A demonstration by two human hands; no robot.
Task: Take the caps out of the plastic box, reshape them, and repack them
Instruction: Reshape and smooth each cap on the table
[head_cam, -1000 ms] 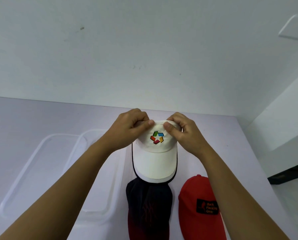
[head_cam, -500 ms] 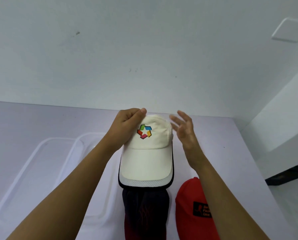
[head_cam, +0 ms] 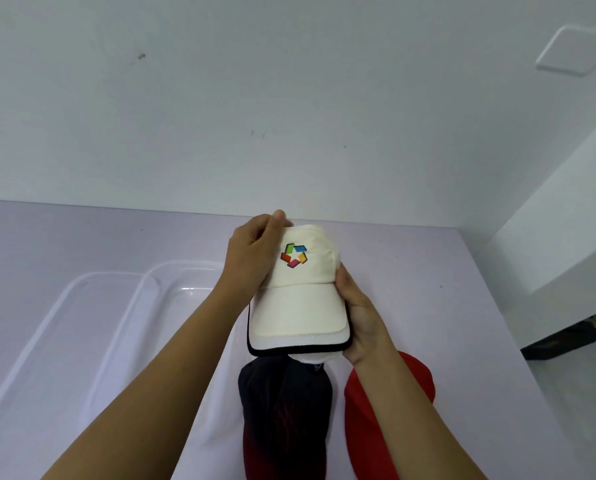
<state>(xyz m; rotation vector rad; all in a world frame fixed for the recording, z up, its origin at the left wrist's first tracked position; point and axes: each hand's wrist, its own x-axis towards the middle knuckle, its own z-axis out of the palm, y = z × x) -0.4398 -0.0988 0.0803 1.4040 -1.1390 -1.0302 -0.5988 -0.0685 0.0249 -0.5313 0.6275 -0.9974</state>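
— While our left hand point(head_cam: 251, 261) curls round the left side of the white cap point(head_cam: 300, 296), fingers over the top of the crown, what is our right hand point(head_cam: 362, 313) doing?

— It clamps the right edge of the brim, thumb up at the seam where brim meets crown and fingers tucked underneath. So both our hands grip the cap, and we hold it up off the table point(head_cam: 82, 230), brim towards us.

— Can we read anything on it?

— Only a logo point(head_cam: 293, 255) on the front: a ring of slanted blocks in green, blue, orange, pink and red, with no letters. The brim ends in a white mesh strip with a black rim.

— And below it?

— A dark cap point(head_cam: 286, 410) lies on the table under the brim; it carries a faint red stitched mark that we cannot read. A red cap point(head_cam: 369, 427) lies just beside it, partly behind our right forearm.

— The containers?

— The clear plastic box point(head_cam: 185, 271) sits left of the caps, under our left forearm. Another clear tray shape point(head_cam: 47, 323) lies against its far side. The lilac table shows through both.
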